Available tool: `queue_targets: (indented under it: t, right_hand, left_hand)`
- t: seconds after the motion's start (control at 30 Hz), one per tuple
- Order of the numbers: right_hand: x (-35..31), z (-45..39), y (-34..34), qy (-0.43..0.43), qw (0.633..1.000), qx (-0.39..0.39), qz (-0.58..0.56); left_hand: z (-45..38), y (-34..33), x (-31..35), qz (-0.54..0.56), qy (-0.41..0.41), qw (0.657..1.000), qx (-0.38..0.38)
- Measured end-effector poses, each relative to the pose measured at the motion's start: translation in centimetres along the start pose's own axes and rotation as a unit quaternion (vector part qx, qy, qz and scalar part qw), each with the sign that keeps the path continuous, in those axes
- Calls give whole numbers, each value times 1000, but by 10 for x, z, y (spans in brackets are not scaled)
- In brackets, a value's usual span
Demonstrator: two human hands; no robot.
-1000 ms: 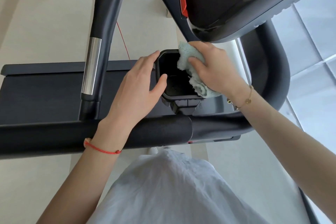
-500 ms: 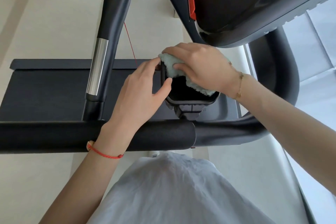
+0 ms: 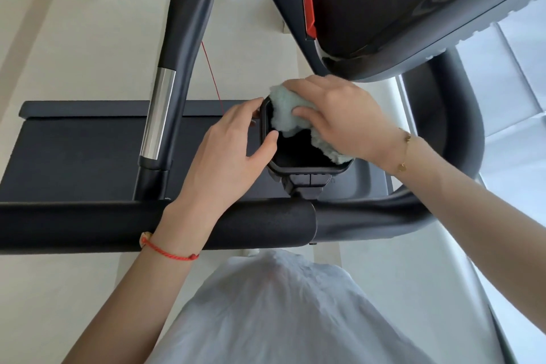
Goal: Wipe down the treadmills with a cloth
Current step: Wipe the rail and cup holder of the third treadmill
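Fingers of the right hand (image 3: 339,115) curl over a fluffy pale-green cloth (image 3: 291,111), pressing it onto the far rim of a black, square-mouthed plastic cup holder (image 3: 298,167) on the treadmill. The cloth trails from the rim's far-left corner toward the near right, down inside the holder. The left hand (image 3: 227,154) steadies the left rim, thumb hooked inside, fingers loosely spread along its outer wall, above the black padded handlebar (image 3: 88,224).

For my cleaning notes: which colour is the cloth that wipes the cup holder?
The cloth is pale mint green and fluffy, seen best in the head view.
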State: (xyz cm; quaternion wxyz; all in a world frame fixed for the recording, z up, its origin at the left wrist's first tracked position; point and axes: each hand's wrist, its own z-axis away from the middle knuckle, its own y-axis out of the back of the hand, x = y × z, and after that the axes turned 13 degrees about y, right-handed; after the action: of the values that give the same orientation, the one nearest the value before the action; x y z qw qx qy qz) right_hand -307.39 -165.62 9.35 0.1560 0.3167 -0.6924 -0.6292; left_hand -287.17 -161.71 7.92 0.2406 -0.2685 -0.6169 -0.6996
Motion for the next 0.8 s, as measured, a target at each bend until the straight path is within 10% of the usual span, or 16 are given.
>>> queue_targets:
  t: [0.8]
  right_hand:
    - [-8,7,1,-162,979,54,-107]
  left_hand:
    - [0,-1,-2,-2,-8,1000,6]
